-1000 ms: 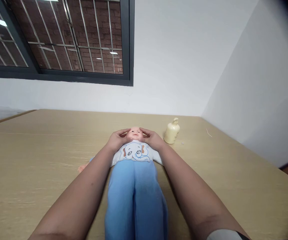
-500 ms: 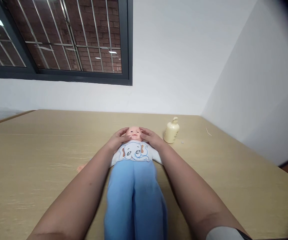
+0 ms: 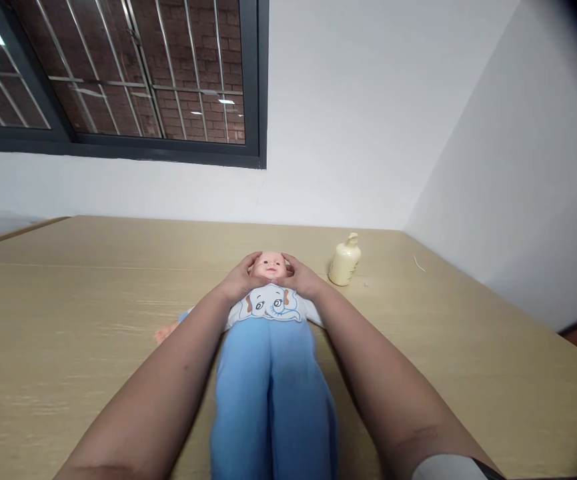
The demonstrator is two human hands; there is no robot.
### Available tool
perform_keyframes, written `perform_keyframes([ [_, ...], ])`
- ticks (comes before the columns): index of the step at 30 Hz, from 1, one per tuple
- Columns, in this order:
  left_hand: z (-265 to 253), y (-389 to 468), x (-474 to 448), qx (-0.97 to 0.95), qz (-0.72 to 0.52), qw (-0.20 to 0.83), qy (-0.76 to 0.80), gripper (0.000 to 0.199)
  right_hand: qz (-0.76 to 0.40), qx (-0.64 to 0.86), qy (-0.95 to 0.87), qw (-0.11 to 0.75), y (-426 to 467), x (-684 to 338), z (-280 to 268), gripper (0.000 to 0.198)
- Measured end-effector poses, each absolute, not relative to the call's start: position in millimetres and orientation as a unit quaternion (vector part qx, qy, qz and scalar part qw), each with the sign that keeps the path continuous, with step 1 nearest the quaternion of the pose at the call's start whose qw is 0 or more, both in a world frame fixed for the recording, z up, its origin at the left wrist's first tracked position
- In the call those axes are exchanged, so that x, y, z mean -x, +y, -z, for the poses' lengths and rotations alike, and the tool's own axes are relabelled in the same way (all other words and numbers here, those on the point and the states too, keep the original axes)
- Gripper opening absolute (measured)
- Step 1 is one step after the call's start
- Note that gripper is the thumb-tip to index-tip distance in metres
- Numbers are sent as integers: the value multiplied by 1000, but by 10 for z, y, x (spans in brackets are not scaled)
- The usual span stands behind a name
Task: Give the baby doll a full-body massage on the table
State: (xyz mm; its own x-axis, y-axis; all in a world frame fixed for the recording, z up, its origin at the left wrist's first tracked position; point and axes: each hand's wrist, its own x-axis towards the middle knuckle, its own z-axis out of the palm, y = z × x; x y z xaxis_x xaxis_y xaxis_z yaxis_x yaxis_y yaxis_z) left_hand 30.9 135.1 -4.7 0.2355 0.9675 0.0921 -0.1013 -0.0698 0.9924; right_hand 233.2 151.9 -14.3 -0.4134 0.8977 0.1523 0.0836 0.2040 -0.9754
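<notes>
A baby doll [image 3: 271, 312] lies on its back on the wooden table, its head toward the wall. It wears light blue trousers and a white top with an elephant face on the chest. My left hand [image 3: 239, 280] curves round one side of the doll's head [image 3: 271, 261], fingers along the temple and thumb under the chin. On the opposite side my right hand [image 3: 302, 276] cups the head the same way, so the two thumbs come close together below the chin. One small doll hand [image 3: 165, 331] sticks out beyond my left forearm.
A cream pump bottle [image 3: 345, 261] stands right of the doll's head, with a small pale speck beside it. A thin white strip [image 3: 419, 263] lies farther right on the table [image 3: 88, 287]. Behind are a white wall and a barred window [image 3: 143, 80].
Both thumbs have slid from the doll's cheeks down to under its chin. My hands still frame the head, and the doll and bottle stay in place.
</notes>
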Motion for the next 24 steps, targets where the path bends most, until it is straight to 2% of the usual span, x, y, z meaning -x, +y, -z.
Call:
perform_keyframes([
  [7, 33, 1322, -254, -480, -482, 634, 369, 91, -564, 340, -644, 388, 1481, -2387, 86, 81],
  [11, 38, 1341, -234, -455, -494, 657, 342, 82, -617, 312, -608, 389, 1462, -2409, 38, 78],
  [18, 40, 1389, -225, -474, -498, 638, 346, 62, -633, 334, -572, 401, 1514, -2383, 75, 71],
  [24, 86, 1400, -247, -488, -507, 612, 361, 61, -610, 345, -586, 406, 1517, -2380, 110, 68],
])
